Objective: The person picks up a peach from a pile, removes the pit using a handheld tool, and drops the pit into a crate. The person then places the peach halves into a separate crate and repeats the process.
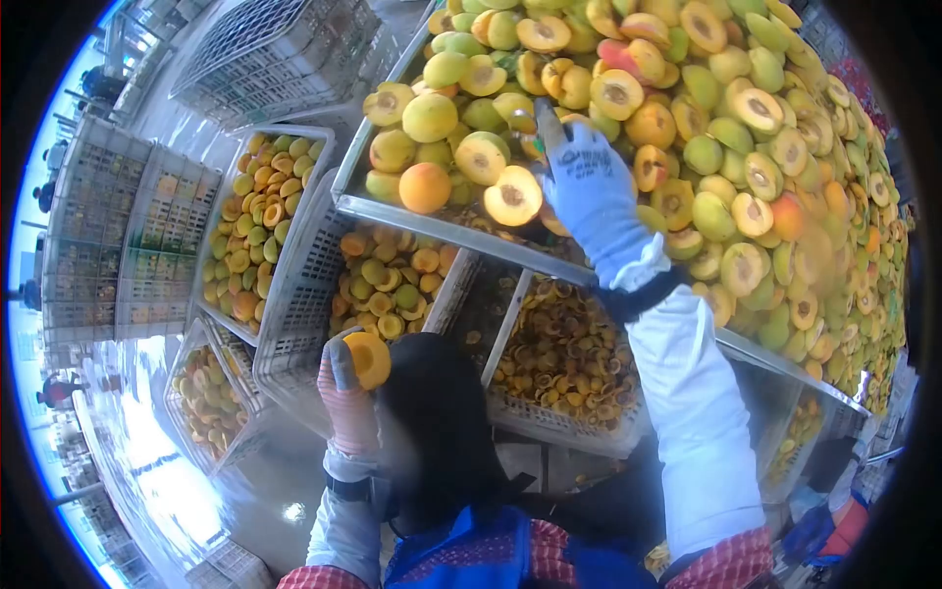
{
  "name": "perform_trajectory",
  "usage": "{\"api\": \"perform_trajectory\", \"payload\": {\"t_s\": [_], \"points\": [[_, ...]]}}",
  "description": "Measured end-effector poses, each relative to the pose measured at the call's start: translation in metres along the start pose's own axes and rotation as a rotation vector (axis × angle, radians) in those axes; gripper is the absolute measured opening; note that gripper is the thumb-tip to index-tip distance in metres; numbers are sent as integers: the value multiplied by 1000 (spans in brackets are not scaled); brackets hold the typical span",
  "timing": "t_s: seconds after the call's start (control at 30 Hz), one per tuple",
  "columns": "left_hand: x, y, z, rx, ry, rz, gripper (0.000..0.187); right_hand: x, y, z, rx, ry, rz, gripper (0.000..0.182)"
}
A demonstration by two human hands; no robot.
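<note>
My left hand (pixel 349 398), in a striped glove with grey fingertips, is closed on a yellow peach half (pixel 371 359) beside my dark-clad leg. Over the edge of the metal table reaches my right hand (pixel 589 175), in a light blue-grey glove with printing on its back. Its fingers are bent down among the peaches, around a small, thin metal tool (pixel 537 145) that is mostly hidden. Next to those fingers lie a cut peach half (pixel 513 195) and another half with its brown centre showing (pixel 482 157).
Heaped peaches (pixel 731 147) cover the table behind its metal rim (pixel 461 234). Below stand a crate of peach halves (pixel 388 285) and a crate of brownish scraps (pixel 564 353). More filled crates (pixel 257 221) and stacked crates (pixel 280 59) are at left. Another person's sleeve (pixel 844 530) shows at lower right.
</note>
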State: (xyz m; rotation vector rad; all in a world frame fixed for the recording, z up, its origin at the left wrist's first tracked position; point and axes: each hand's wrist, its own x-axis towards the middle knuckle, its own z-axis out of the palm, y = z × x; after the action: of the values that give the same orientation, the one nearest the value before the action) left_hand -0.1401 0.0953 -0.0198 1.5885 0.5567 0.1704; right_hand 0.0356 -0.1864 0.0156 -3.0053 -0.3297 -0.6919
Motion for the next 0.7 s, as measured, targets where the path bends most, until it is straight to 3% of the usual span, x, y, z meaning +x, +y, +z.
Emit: {"api": "perform_trajectory", "payload": {"t_s": [0.17,0.2,0.3,0.4,0.53,0.67,0.7], "points": [[2,-5,-15,-24,30,-66,49,31,-27,-20,26,253,-186,36],[3,-7,-18,-21,34,-68,49,26,-40,-25,84,160,-230,26],[3,-14,-23,21,46,-38,49,0,-64,5,287,-355,-325,22],[6,-15,-24,29,39,-3,49,-9,-68,15,37,-456,-190,32],[8,-19,-35,-87,23,-90,47,-13,-60,7,-139,-292,-245,19],[1,-13,-39,-141,58,-188,46,-2,-50,26,-136,-516,-253,22],[1,-26,-45,99,71,60,47,1,-47,32,-127,-545,-254,22]]}}
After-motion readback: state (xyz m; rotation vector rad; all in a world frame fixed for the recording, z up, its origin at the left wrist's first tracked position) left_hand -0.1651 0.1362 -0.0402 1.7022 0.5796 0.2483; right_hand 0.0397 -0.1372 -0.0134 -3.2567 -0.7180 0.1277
